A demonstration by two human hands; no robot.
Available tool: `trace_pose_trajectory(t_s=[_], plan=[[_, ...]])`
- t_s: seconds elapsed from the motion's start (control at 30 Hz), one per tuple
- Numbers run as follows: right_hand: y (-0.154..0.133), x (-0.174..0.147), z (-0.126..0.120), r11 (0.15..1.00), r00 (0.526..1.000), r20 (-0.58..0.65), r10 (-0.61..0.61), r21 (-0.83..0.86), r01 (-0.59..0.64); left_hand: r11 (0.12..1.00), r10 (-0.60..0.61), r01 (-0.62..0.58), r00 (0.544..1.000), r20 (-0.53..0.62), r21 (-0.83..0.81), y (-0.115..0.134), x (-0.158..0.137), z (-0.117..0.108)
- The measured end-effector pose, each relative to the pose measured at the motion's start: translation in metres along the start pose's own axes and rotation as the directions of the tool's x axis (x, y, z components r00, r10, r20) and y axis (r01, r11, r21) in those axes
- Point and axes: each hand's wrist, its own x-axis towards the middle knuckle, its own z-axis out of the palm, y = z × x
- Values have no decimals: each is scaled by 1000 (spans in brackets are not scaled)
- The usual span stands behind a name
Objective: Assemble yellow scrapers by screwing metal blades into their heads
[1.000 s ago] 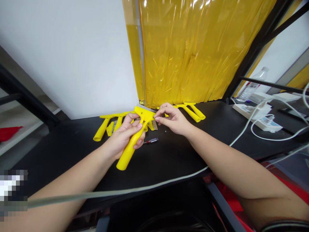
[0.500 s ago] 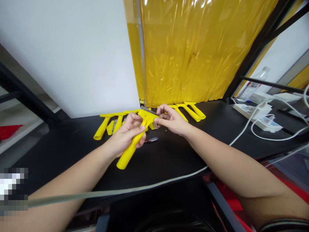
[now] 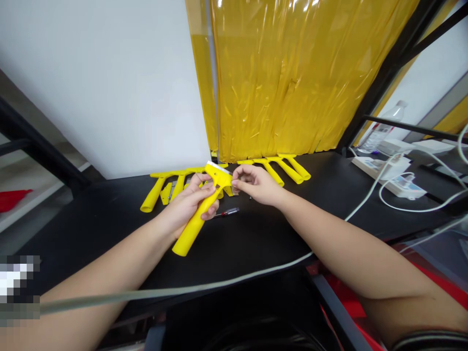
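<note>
A yellow scraper (image 3: pixel 195 222) with a metal blade along its head is tilted above the black table, its handle pointing toward me. Wrapped round its neck, my left hand (image 3: pixel 190 200) grips it. My right hand (image 3: pixel 258 185) is closed in a pinch at the right end of the scraper's head; whatever is between its fingertips is too small or hidden to make out. Under the scraper lies a screwdriver (image 3: pixel 228 212) with a clear and red handle. A tiny metal piece (image 3: pixel 250 198) rests on the table near my right fingers.
More yellow scrapers lie in rows at the back, on the left (image 3: pixel 152 195) and right (image 3: pixel 290 171). Small yellow pieces with metal plates (image 3: pixel 166 193) lie among the left ones. At right stand a power strip (image 3: pixel 393 180) and a bottle (image 3: pixel 383 129). A cable (image 3: pixel 234 280) crosses in front.
The scraper has turned slightly and shifted a little left in my left hand. My right fingers have moved slightly left and drawn closer together at the head's right end.
</note>
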Motion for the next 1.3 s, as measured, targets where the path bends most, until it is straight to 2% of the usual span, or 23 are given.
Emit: trace_pose_trajectory(t_s=[0.1,0.2,0.3,0.47,0.53,0.6,0.63,0.7,0.8,0.87,0.93,1.0,1.07,1.17,1.23,1.3], plan=[[-4,-2,0,971,994,-40,-102,-223,90,999,24,-23,1000,-10,49,-3,1,-1],[-8,-4,0,928,986,-3,-164,-341,153,993,47,-46,999,-9,105,-4,1,-2],[-8,-4,1,926,986,16,-163,-342,159,992,39,-38,999,-10,123,-3,0,-2],[-2,-1,2,978,997,-26,-78,-194,71,998,14,-13,1000,-23,61,-2,1,-2],[-4,-1,-2,962,992,-79,-101,-261,77,1000,17,-17,999,-29,22,-2,2,-2],[-9,-3,-8,901,982,-89,-165,-420,113,1000,29,-29,999,-40,-2,-2,3,-3],[-11,-4,-11,859,984,-50,-174,-497,126,999,36,-37,998,-49,-6,-2,4,-4],[-15,-7,-14,786,987,118,-110,-597,159,999,50,-50,996,-69,1,-2,5,-6],[-16,-10,-9,709,932,360,37,-667,230,997,75,-73,993,-93,26,0,7,-10],[-14,-11,-1,654,903,423,73,-704,277,996,90,-87,991,-97,37,2,7,-11],[-13,-12,5,614,893,442,80,-728,305,994,101,-96,990,-100,49,4,7,-11],[-16,-12,4,628,886,459,66,-709,321,992,115,-108,988,-106,68,5,7,-10],[-22,-12,-6,708,877,473,88,-649,279,986,145,-134,983,-113,101,6,6,-10],[-32,-11,-33,854,871,448,203,-516,66,973,192,-172,974,-124,152,6,7,-11],[-34,-9,-50,886,925,330,188,-464,-14,968,210,-186,967,-144,167,5,7,-12],[-33,-7,-62,869,974,177,138,-494,-33,967,220,-192,961,-165,168,5,8,-12]])
